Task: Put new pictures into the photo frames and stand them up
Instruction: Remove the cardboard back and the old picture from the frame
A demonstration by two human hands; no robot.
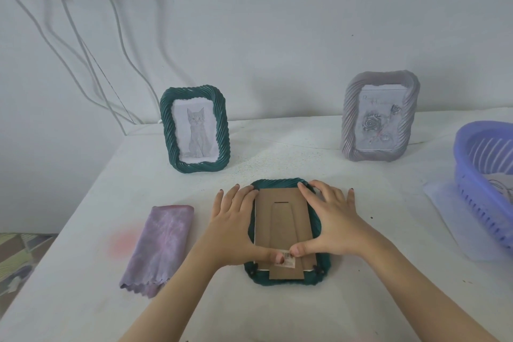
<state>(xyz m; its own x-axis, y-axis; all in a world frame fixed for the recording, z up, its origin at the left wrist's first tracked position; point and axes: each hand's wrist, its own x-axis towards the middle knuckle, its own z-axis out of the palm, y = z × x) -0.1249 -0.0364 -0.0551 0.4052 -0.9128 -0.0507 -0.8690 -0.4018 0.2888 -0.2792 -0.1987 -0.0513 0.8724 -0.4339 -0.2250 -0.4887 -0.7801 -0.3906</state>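
A dark green photo frame (277, 183) lies face down on the table in front of me, its brown cardboard back (283, 219) with a flat stand flap facing up. My left hand (236, 225) lies flat on the frame's left side, and my right hand (330, 219) on its right side. Both thumbs press the cardboard near a barcode sticker (287, 257). A second green frame (195, 129) with a cat drawing stands upright at the back left. A grey-lilac frame (380, 116) with a rose picture stands at the back right.
A folded lilac cloth (159, 247) lies left of the face-down frame. A purple plastic basket (483, 189) with paper inside sits at the right edge on a clear plastic sheet (455, 230). White cables (83, 44) hang on the wall at the left. The table's left edge runs diagonally.
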